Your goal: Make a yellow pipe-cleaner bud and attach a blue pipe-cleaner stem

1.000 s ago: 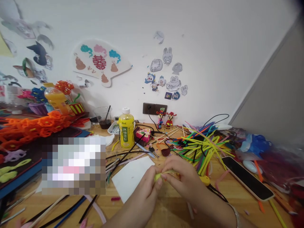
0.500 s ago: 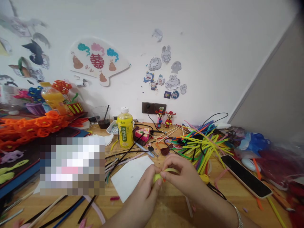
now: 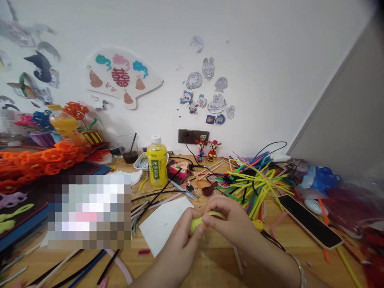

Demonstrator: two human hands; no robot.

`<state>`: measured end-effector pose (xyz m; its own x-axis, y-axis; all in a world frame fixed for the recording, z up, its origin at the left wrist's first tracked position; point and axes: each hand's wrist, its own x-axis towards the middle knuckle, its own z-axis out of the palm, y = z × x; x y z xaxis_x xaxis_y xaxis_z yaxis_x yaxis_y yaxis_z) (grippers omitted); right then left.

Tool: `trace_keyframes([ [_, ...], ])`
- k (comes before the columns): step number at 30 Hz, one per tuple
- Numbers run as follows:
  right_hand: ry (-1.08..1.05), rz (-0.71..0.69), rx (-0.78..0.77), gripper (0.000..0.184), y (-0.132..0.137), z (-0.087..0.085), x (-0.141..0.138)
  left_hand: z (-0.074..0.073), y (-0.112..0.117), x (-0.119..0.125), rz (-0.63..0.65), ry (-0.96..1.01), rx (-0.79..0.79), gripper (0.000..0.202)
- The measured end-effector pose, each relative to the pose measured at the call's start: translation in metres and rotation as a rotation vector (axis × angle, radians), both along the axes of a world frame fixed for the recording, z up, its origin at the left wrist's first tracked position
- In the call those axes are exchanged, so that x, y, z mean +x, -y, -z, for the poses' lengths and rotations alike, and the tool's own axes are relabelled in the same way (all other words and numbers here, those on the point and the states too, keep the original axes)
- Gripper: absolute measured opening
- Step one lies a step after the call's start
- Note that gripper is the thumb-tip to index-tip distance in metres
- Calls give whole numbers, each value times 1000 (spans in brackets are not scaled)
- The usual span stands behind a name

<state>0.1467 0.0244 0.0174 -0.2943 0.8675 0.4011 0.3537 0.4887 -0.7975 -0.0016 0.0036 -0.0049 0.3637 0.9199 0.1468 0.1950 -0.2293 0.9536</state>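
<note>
My left hand pinches a pale yellow, fuzzy piece that looks like coiled pipe cleaner. Close against it on the right, my right hand has thumb and finger pressed together on the same yellow pipe cleaner, and a loose strand arches over that hand's fingers. A small orange bit shows just below the right fingertips. Part of the coil is hidden behind my fingers. A white sheet of paper lies on the table left of my hands.
A heap of coloured pipe cleaners lies at the back right, near a phone. Behind the paper stands a yellow drink bottle. Orange fuzzy flowers fill the left side. A cup with dark drink stands near the wall.
More of the yellow coil shows between my fingers. Both hands stay in nearly the same place, and the whole view has shifted slightly.
</note>
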Motion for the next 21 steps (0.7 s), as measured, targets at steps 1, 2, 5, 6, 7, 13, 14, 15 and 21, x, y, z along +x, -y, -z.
trace_keyframes([
  [1, -2, 0, -4, 9, 0, 0, 0, 0, 0, 0, -6, -5, 5, 16],
  [2, -2, 0, -9, 9, 0, -1, 0, 1, 0, 0, -11, -9, 10, 16],
  [5, 4, 11, -19, 9, 1, -1, 0, 1, 1, 1, -26, -28, 19, 16],
  [6, 5, 14, -18, 9, 1, 0, 0, 1, 1, 1, -30, -39, 18, 15],
  [7, 4, 16, -15, 10, 1, 0, 0, 1, 1, 0, -35, -53, 16, 15],
  [13, -10, -17, 36, 12, 2, 2, -3, 1, 0, 0, 7, -79, -23, 16],
  [14, -6, -27, 40, 13, 2, 2, -3, 1, 0, 0, 15, -82, -31, 17],
  [15, 4, -39, 42, 14, 2, 2, -2, 1, 0, 0, 18, -96, -35, 17],
  [21, 48, -112, 28, 12, 1, -8, 4, 1, 2, 0, -22, -224, 39, 14],
])
